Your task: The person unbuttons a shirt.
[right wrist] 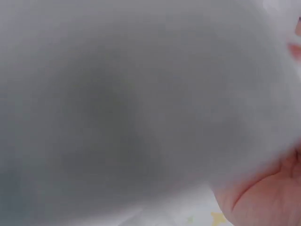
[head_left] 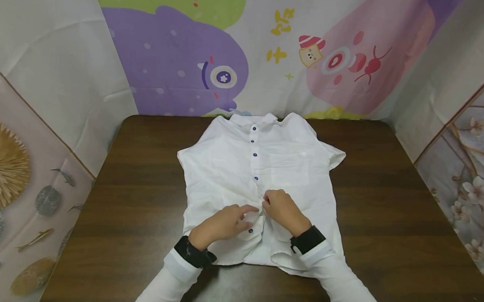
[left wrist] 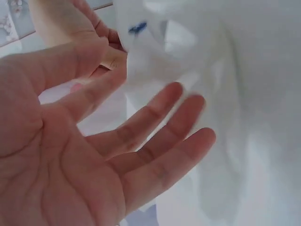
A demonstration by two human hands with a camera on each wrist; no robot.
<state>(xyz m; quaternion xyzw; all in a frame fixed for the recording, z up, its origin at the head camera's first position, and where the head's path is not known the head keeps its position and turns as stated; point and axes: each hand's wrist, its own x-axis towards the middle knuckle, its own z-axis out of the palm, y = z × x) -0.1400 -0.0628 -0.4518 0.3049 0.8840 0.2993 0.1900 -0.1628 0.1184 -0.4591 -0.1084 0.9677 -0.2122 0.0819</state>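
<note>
A white short-sleeved shirt [head_left: 223, 180] with dark blue buttons lies front up, collar at the far side. My right hand [head_left: 284, 209] has its fingers curled at the front placket and pinches the edge of the cloth. Just left of it is my left hand [head_left: 225, 223], index finger and thumb apart near the placket. In the left wrist view, the left hand [left wrist: 75, 141] shows its palm with the other fingers spread loosely beside the cloth. A blue button [left wrist: 138, 28] shows there near the right hand. Blurred shirt cloth [right wrist: 117, 103] hides most of the right hand [right wrist: 268, 202] in the right wrist view.
The shirt lies on a dark brown wooden table [head_left: 143, 175] with rounded corners. A cartoon-printed cloth [head_left: 260, 43] hangs behind it. Patterned curtains stand at both sides. Each wrist wears a black band [head_left: 192, 252] over a white sleeve.
</note>
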